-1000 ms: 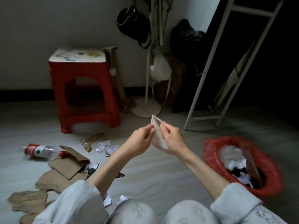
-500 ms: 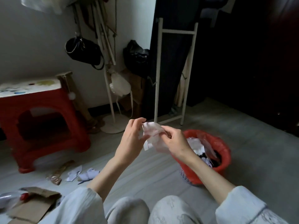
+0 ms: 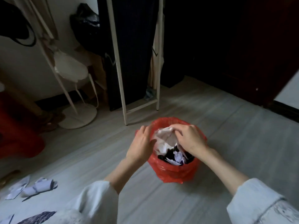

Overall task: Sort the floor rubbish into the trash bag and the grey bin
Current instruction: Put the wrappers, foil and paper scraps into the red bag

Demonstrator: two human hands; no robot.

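A: From the head camera, where is the rubbish now?

B: A crumpled white paper (image 3: pixel 163 138) sits in the mouth of the red trash bag (image 3: pixel 171 172), on top of other white scraps and dark bits. The right hand (image 3: pixel 189 138) has its fingers curled over the paper's top edge, holding it. The left hand (image 3: pixel 142 143) lies with fairly straight fingers against the bag's left rim, thumb touching the paper.

A: How will it handle?

B: I'd judge it light and soft, already creased, so it should press down easily. It may spring back, so push on its bunched middle. The bag film looks thin and slack; steady it at the rim.

A: What's left?

B: More paper scraps (image 3: pixel 32 188) lie on the floor (image 3: pixel 242 143) at lower left, well apart from the bag. No grey bin is in view.

A: Any writing or brand?

B: None I can read; the picture is dim and blurred.
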